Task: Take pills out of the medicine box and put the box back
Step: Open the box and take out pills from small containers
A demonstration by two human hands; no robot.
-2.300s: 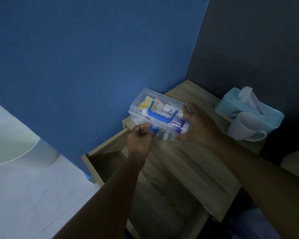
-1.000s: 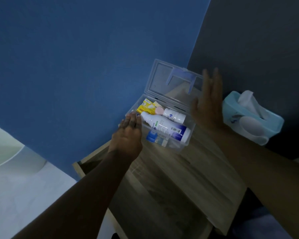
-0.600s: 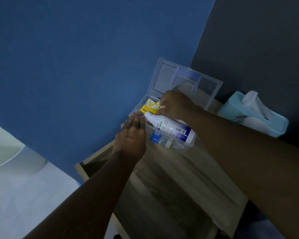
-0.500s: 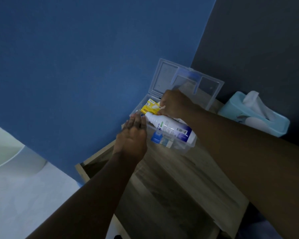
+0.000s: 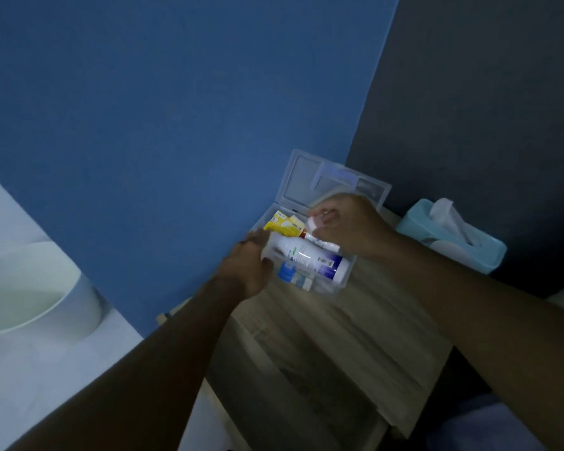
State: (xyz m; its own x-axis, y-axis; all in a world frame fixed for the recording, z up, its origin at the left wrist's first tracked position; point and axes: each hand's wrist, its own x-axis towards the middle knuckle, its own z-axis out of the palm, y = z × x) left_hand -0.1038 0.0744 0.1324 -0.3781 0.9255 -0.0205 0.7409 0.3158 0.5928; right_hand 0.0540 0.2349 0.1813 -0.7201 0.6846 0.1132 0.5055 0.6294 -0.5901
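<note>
A clear plastic medicine box stands on the wooden bedside cabinet with its lid tilted up against the wall. Inside lie a large white bottle with a blue base, a yellow packet and a small blue-capped item. My right hand is over the box, its fingers closed on a small white, pinkish item; what it is I cannot tell. My left hand grips the box's left end beside the bottle's neck.
A light blue tissue box with a white tissue sticking out stands at the right against the dark wall. A white round bin stands on the pale floor at the left. The cabinet's open drawer shows below the top.
The lid has been swung up. My right hand went into the box and has risen a little with a small white item in its fingers. My left hand has closed on the box's end.
</note>
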